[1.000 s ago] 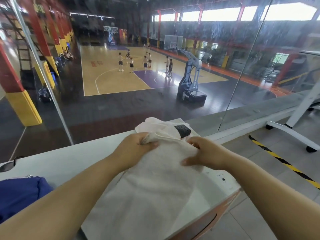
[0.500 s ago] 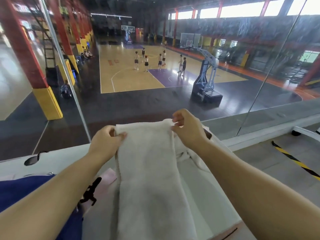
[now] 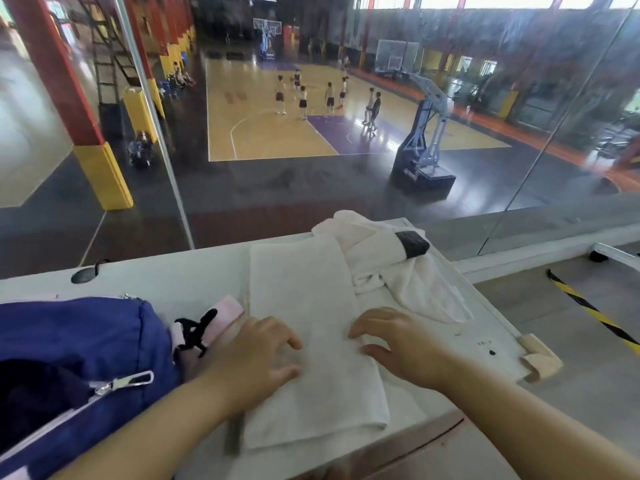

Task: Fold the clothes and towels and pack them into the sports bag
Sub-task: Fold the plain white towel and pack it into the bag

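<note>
A white towel [image 3: 308, 306], folded into a long strip, lies flat on the white table [image 3: 166, 282]. My left hand [image 3: 258, 355] rests on its left edge with fingers spread. My right hand [image 3: 398, 344] touches its right edge, fingers loosely bent, holding nothing. A blue sports bag [image 3: 83, 344] with an open zipper sits at the left, dark cloth inside. A crumpled white garment with a black cuff [image 3: 388, 258] lies at the table's far right.
A pink strap with a black clip [image 3: 207, 323] lies between the bag and the towel. The table's right edge has foam corner guards [image 3: 540, 358]. A glass wall stands just behind the table. Yellow-black tape [image 3: 588, 310] marks the floor at the right.
Both hands held the towel's far edge up; they have laid it flat on the table and slid back toward me. The view has swung left and shows more of the bag.
</note>
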Available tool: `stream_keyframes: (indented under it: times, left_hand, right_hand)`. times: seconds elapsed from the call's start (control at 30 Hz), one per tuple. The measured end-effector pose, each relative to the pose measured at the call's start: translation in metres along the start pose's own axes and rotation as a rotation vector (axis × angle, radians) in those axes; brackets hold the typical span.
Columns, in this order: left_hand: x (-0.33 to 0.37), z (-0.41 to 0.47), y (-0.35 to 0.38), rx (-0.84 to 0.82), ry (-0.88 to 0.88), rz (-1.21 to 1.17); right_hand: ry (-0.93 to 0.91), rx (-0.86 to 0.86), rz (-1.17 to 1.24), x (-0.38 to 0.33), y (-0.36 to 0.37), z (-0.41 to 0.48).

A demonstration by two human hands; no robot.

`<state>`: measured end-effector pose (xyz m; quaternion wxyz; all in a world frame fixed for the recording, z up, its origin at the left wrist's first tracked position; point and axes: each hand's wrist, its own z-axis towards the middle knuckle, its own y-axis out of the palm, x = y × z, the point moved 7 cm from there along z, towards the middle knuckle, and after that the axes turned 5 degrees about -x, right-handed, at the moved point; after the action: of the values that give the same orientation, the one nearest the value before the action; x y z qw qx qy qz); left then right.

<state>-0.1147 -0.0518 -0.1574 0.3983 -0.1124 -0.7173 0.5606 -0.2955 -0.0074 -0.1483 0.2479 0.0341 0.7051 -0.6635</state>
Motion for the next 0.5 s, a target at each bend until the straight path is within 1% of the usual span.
stream_keyframes:
  times: [0.07, 0.17, 0.27, 0.3, 0.5]
  left_hand:
    - [0.002, -0.011, 0.021, -0.107, 0.031, 0.057]
    - [-0.003, -0.022, 0.030, -0.141, 0.027, 0.028]
    - [-0.005, -0.031, 0.034, -0.169, 0.027, 0.016]
    - [-0.005, -0.033, 0.034, -0.172, 0.025, 0.005]
    - [0.001, -0.045, 0.036, -0.211, 0.023, -0.047]
  right_hand:
    - [-0.030, -0.067, -0.014, -0.001, 0.014, -0.012]
    - [-0.054, -0.171, -0.035, -0.003, 0.027, -0.029]
    - [-0.049, -0.340, -0.048, -0.008, 0.036, -0.044]
    - [-0.049, -0.373, -0.058, -0.010, 0.037, -0.048]
    - [-0.049, -0.388, -0.215, -0.016, 0.040, -0.059]
